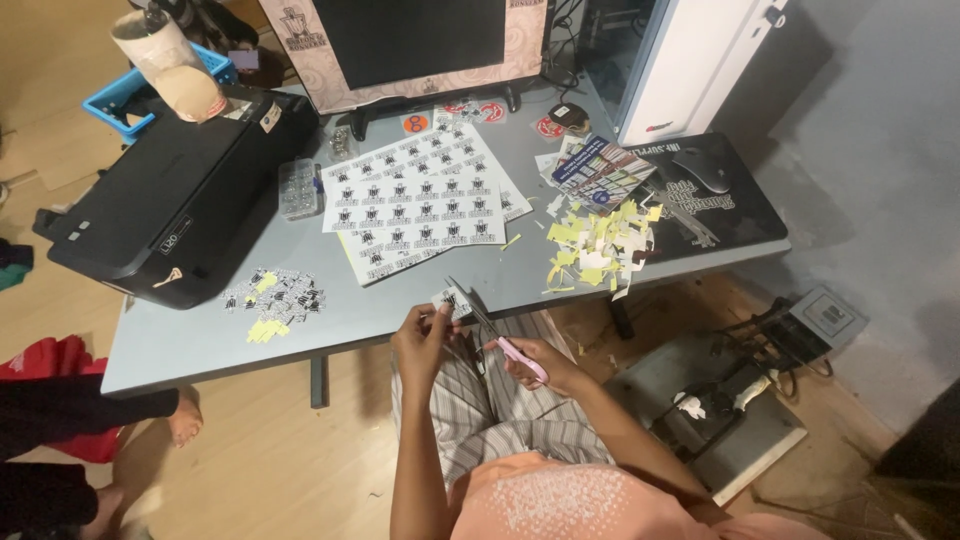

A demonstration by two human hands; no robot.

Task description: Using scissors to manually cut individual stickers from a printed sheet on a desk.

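Scissors (497, 334) with pink handles sit closed in my right hand (540, 365), blades pointing up toward the small sticker piece (447, 300) that my left hand (420, 335) pinches in a tight grip at the near edge of the grey tabletop (200, 340). I see that piece as a white scrap printed with a black emblem. Farther out lie a heap of cut stickers (275, 297), printed sticker sheets (425, 195), yellow and white trimmings (598, 240), and a black printer (175, 190).
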